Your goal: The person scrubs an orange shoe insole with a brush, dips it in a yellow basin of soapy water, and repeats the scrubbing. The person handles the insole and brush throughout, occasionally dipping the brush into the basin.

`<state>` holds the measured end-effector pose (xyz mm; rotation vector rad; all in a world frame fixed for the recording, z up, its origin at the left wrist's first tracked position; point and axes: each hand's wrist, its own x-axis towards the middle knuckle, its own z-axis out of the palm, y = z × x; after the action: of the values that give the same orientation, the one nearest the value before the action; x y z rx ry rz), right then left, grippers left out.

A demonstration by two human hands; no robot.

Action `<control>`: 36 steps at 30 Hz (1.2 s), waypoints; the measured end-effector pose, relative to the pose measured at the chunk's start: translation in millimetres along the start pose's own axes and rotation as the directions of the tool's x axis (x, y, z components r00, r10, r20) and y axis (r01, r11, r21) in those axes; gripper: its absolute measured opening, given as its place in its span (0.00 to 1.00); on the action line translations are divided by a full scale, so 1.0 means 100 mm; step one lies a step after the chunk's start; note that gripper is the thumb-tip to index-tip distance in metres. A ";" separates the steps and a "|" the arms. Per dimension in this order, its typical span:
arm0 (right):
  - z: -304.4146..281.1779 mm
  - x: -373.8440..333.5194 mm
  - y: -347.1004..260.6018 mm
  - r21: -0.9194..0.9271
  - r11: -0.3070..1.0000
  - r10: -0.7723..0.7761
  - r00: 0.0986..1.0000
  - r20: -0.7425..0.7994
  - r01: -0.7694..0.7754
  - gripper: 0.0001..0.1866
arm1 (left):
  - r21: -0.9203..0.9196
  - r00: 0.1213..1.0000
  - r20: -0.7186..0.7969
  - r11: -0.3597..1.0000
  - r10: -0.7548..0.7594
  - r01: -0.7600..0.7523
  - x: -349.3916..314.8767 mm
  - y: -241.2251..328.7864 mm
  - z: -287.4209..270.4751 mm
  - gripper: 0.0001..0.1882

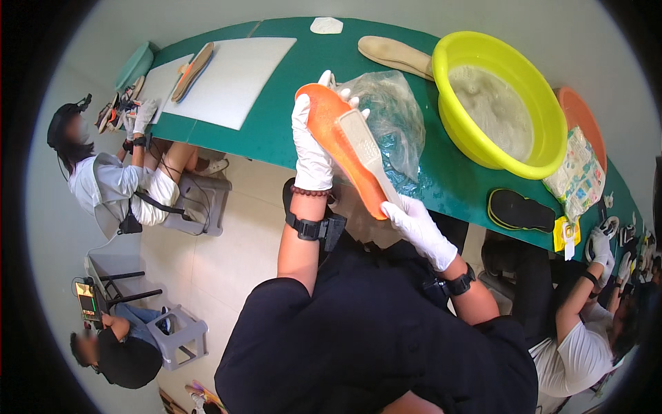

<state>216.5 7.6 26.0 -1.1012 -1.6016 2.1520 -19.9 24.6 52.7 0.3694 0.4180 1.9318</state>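
Observation:
My gloved left hand (314, 148) is closed round the wide end of an orange insole (327, 117), holding it tilted above the table's near edge. In my gloved right hand (422, 231) is the handle of a beige brush (360, 141), and the fingers also lie against the narrow end of the insole. The brush head rests along the insole's face; its bristles cannot be made out. Just behind the insole, a crumpled clear plastic bag (396, 117) lies on the wet green table (265, 141).
A yellow-green basin (448, 114) of sudsy water stands right, an orange basin (586, 117) behind it. Nearby are a beige insole (393, 54), a wipes packet (578, 176) and a black insole (520, 210). White foam sheet (241, 76) lies left. Co-workers sit at both sides.

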 end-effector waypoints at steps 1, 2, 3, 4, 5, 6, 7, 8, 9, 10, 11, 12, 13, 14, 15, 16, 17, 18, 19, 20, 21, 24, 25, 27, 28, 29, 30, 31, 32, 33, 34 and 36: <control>-0.02 -0.05 0.02 -0.008 1.000 0.000 1.000 0.009 0.000 0.17 | -0.038 0.999 0.037 0.999 0.002 -0.001 0.01 0.01 -0.04 0.34; -0.05 -0.07 0.03 -0.015 1.000 0.000 1.000 0.017 0.000 0.18 | -0.075 0.997 0.073 0.997 0.004 0.001 0.01 0.02 -0.06 0.34; -0.07 -0.08 0.01 -0.110 0.992 -0.049 0.997 0.066 0.057 0.20 | -0.058 0.999 0.027 0.998 0.031 -0.029 -0.02 0.00 0.02 0.33; -0.07 -0.06 -0.04 -0.108 0.993 -0.050 0.997 0.064 0.057 0.20 | -0.057 0.999 0.028 0.998 0.028 -0.027 -0.05 -0.06 0.04 0.33; -0.05 0.00 -0.13 -0.114 0.993 0.030 0.998 0.047 -0.024 0.20 | 0.034 1.000 -0.012 0.999 0.017 -0.017 -0.06 -0.13 0.05 0.31; -0.03 0.02 -0.23 -0.117 0.987 0.116 0.993 0.015 -0.114 0.21 | 0.116 0.999 -0.053 0.993 -0.003 0.009 -0.10 -0.25 0.07 0.30; 0.03 0.07 -0.33 -0.050 0.997 0.059 0.998 -0.014 -0.060 0.22 | 0.186 0.998 -0.060 0.982 0.034 -0.022 -0.18 -0.33 0.24 0.29; 0.02 0.15 -0.38 -0.001 1.000 0.028 0.999 0.026 -0.028 0.23 | 0.183 0.998 -0.062 0.983 0.025 -0.013 -0.16 -0.34 0.23 0.29; 0.08 0.14 -0.42 -0.008 0.999 0.051 0.998 0.029 -0.050 0.23 | 0.067 0.999 -0.031 0.997 0.030 -0.028 -0.08 -0.30 0.19 0.29; 0.13 0.14 -0.45 -0.015 0.998 0.069 0.997 0.031 -0.069 0.23 | -0.048 0.999 0.005 0.998 0.038 -0.038 -0.01 -0.23 0.12 0.30; 0.10 0.15 -0.39 -0.014 0.998 0.065 0.997 0.033 -0.065 0.23 | -0.067 0.994 -0.047 0.992 0.101 -0.104 0.01 -0.16 0.04 0.30; 0.01 0.15 -0.33 0.001 0.986 0.165 0.980 0.113 -0.166 0.23 | 0.037 0.988 -0.059 0.990 0.141 -0.139 0.01 -0.11 0.03 0.30; -0.04 0.16 -0.30 0.007 0.964 0.261 0.946 0.195 -0.267 0.23 | 0.083 0.993 -0.073 0.993 0.093 -0.087 0.00 -0.14 0.04 0.30; -0.06 0.26 -0.31 0.004 0.965 0.257 0.946 0.196 -0.262 0.23 | 0.128 0.995 -0.090 0.991 0.046 -0.034 0.01 -0.21 0.08 0.31; -0.05 0.34 -0.37 0.050 0.967 0.238 0.954 0.184 -0.250 0.23 | 0.172 0.997 -0.050 0.984 0.056 -0.047 0.00 -0.33 0.13 0.30; -0.02 0.41 -0.44 0.088 0.969 0.210 0.960 0.185 -0.229 0.23 | 0.173 0.997 -0.049 0.984 0.053 -0.044 0.03 -0.30 0.13 0.30; 0.01 0.43 -0.44 0.145 0.963 0.189 0.952 0.240 -0.228 0.23 | 0.169 0.996 -0.058 0.984 0.064 -0.054 0.07 -0.25 0.12 0.30; 0.00 0.42 -0.42 0.147 0.963 0.186 0.952 0.242 -0.226 0.23 | 0.168 0.995 -0.067 0.984 0.079 -0.067 0.11 -0.19 0.08 0.31; -0.02 0.39 -0.39 0.206 0.913 0.274 0.902 0.335 -0.353 0.24 | 0.112 0.994 -0.045 0.989 0.097 -0.091 0.12 -0.12 0.04 0.31; -0.05 0.35 -0.35 0.249 0.843 0.346 0.834 0.431 -0.478 0.24 | 0.056 0.993 -0.025 0.992 0.116 -0.114 0.13 -0.07 0.01 0.32; -0.09 0.32 -0.31 0.261 0.819 0.340 0.799 0.495 -0.510 0.25 | 0.106 0.998 -0.038 0.993 0.058 -0.054 0.08 -0.06 0.05 0.33; -0.09 0.58 -0.35 0.367 0.775 0.259 0.788 0.559 -0.515 0.25 | 0.173 0.995 -0.065 0.983 0.071 -0.059 0.08 -0.17 0.19 0.37; -0.07 0.57 -0.37 0.371 0.789 0.249 0.806 0.536 -0.491 0.24 | 0.173 0.995 -0.066 0.983 0.072 -0.060 0.10 -0.15 0.16 0.37; -0.11 0.48 -0.38 0.332 0.802 0.287 0.808 0.515 -0.497 0.24 | 0.087 0.999 0.007 0.996 0.032 -0.032 0.12 -0.08 0.07 0.37; -0.14 0.43 -0.36 0.294 0.813 0.323 0.809 0.490 -0.502 0.24 | 0.089 0.999 0.007 0.995 0.034 -0.034 0.12 -0.08 0.05 0.37; -0.19 0.38 -0.33 0.284 0.811 0.324 0.796 0.510 -0.512 0.24 | 0.096 0.999 -0.015 0.995 0.037 -0.036 0.11 -0.09 0.04 0.38; -0.20 0.43 -0.36 0.290 0.812 0.322 0.804 0.501 -0.506 0.24 | 0.096 0.999 -0.028 0.995 0.030 -0.027 0.13 -0.15 0.05 0.38; -0.15 0.47 -0.42 0.266 0.885 0.265 0.882 0.389 -0.383 0.24 | 0.246 0.994 -0.086 0.969 0.062 -0.039 0.03 -0.24 0.19 0.38; -0.09 0.50 -0.49 0.222 0.941 0.192 0.942 0.274 -0.256 0.24 | 0.245 0.995 -0.094 0.969 0.043 -0.019 -0.01 -0.31 0.27 0.38; -0.05 0.56 -0.57 0.183 0.956 0.183 0.954 0.237 -0.228 0.24 | 0.264 0.994 -0.109 0.965 0.030 -0.001 -0.04 -0.32 0.28 0.39; -0.06 0.53 -0.58 0.182 0.957 0.182 0.955 0.233 -0.226 0.24 | 0.281 0.992 -0.124 0.959 0.018 0.018 -0.05 -0.34 0.28 0.39; -0.05 0.45 -0.55 0.005 0.963 0.266 0.955 0.130 -0.269 0.25 | 0.232 0.985 -0.149 0.972 0.083 -0.046 0.01 -0.22 0.25 0.38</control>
<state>176.1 58.6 55.8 -1.2599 -1.5517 2.4536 8.5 36.4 64.9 0.3829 0.7444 1.9892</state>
